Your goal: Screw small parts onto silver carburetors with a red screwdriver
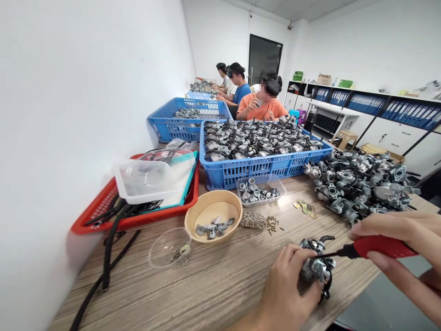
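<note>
Left hand (287,282) around carburetor (314,270), right hand (418,231) around red-handled screwdriver (384,247), binder spines (411,114) illegibly small

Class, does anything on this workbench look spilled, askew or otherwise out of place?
Yes: several small brass-coloured screws lie loose on the wood-grain tabletop beside a clear plastic container of similar ones, so they look spilled. A black hose also droops untidily over the rim of the red plastic basket.

At the near right, the left hand (287,282) has a bare wrist (263,315) and the right hand (422,232) shows long, slender, bare fingers (389,226).
</note>
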`<state>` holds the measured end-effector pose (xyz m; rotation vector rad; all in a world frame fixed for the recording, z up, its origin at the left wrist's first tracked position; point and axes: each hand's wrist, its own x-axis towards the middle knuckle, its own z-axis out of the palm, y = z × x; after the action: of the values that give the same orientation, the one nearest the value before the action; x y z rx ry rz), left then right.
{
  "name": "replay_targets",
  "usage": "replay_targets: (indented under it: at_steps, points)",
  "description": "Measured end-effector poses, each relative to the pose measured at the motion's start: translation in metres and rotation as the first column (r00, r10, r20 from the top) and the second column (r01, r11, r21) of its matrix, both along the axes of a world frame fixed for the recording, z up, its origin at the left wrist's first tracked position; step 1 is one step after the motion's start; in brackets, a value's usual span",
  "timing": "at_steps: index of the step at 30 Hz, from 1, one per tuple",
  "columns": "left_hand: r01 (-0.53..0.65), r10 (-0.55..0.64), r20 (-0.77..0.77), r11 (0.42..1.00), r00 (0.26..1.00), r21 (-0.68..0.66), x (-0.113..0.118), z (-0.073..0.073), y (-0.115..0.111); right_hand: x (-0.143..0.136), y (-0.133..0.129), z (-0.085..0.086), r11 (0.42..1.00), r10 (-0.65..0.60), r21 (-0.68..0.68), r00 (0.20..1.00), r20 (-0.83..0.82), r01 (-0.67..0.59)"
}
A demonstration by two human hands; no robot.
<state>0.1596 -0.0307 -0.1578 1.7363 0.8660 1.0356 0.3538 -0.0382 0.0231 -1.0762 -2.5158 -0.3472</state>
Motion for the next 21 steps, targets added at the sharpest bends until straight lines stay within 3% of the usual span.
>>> replay_targets:
  at_steps: [4, 8, 13, 18, 21]
  points:
    - [0.001, -0.001, -0.010, 1.000, 1.000, -0.003, 0.0001, 0.0004, 0.0001, -0.0004, -0.0021, 0.0002, 0.992, -0.026, 0.126, 0.999, 0.024, 0.023]
    - [0.000, 0.000, -0.007, 1.000, 1.000, 0.000, 0.0002, 0.0002, 0.0000, -0.0011, -0.0031, 0.0027, 1.000, -0.029, -0.001, 0.998, 0.058, 0.029]
    - [-0.002, 0.002, 0.009, 1.000, 1.000, -0.008, -0.0002, 0.0011, -0.0002, -0.0019, -0.0031, 0.0012, 0.996, -0.058, 0.061, 0.998, -0.011, 0.058]
    - [-0.001, 0.001, 0.007, 1.000, 1.000, -0.001, -0.0001, 0.0011, 0.0003, -0.0036, -0.0027, 0.0026, 0.998, -0.050, -0.027, 0.999, -0.004, 0.050]
    - [-0.006, 0.006, 0.008, 1.000, 1.000, 0.001, -0.0001, 0.0007, 0.0005, -0.0080, -0.0033, 0.0008, 0.994, -0.100, 0.047, 0.995, -0.018, 0.101]
